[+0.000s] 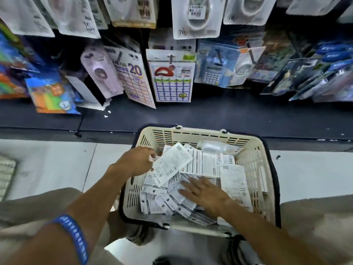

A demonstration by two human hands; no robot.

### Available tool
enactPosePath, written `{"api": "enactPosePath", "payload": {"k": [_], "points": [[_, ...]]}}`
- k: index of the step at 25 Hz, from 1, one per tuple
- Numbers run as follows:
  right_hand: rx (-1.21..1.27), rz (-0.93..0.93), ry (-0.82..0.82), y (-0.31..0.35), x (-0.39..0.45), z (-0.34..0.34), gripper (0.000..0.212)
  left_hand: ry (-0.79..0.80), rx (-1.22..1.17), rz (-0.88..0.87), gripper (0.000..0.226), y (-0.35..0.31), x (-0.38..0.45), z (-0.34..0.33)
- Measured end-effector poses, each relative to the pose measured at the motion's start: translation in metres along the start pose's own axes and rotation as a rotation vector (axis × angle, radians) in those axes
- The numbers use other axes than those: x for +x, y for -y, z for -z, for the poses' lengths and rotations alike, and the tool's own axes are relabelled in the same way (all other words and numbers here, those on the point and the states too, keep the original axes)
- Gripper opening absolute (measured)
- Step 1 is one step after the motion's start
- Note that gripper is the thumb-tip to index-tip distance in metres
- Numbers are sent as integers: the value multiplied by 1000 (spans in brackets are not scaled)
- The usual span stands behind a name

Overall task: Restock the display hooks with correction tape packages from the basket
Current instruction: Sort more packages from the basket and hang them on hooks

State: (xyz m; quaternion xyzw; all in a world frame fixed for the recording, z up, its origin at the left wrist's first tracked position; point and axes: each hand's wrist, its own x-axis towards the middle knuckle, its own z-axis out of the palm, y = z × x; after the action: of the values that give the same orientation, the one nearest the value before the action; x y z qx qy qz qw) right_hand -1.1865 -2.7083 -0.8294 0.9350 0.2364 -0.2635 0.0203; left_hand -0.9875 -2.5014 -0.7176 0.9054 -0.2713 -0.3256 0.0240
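In the cream plastic basket on the floor, the left hand pinched one white correction tape package. The right hand lay flat on the pile. This looked like the picking step; next, the package's hole must meet a hook above.

White packages heaped in basket

Left hand fingers curled in a pinch, right hand flat, fingers spread, both arms extended
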Motion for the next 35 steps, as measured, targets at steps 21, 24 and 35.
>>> {"api": "enactPosePath", "payload": {"k": [21, 24, 35], "points": [[-136, -170, -229, 50, 105, 12, 82, -167, -225, -18, 24, 19, 9, -17], [140, -71, -299, 30, 97, 29, 68, -271, -344, 39, 25, 23, 14, -15], [2143, -405, -456, -57, 20, 134, 39, 67, -1450, 98, 73, -4, 6, 13]]}}
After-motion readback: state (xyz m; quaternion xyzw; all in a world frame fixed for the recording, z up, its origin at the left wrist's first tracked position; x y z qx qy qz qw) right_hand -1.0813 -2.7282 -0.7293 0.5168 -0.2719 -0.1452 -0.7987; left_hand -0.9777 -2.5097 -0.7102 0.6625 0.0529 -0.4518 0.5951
